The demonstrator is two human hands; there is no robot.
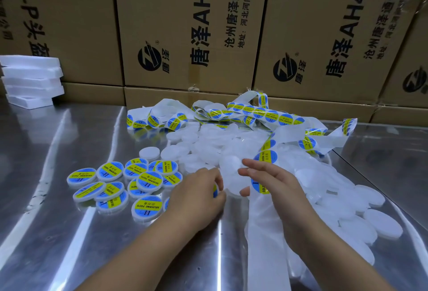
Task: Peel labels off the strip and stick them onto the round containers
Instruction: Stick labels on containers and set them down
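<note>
My right hand (271, 181) holds a plain white round container (230, 169) between thumb and fingers, over the label strip (264, 158). My left hand (199, 192) is curled just left of it. It pinches a blue-and-yellow label (215, 190), of which only an edge shows. The strip of blue-and-yellow labels (254, 112) lies in loops at the back of the metal table (69, 232). Its empty backing (261, 232) runs toward me under my right forearm. Several labelled containers (150, 181) lie to the left of my left hand.
Unlabelled white containers (208, 144) are heaped behind my hands, and more of these containers (370, 200) spread to the right. A stack of white foam trays (30, 79) stands at the back left. Cardboard boxes (185, 24) wall off the table's far side.
</note>
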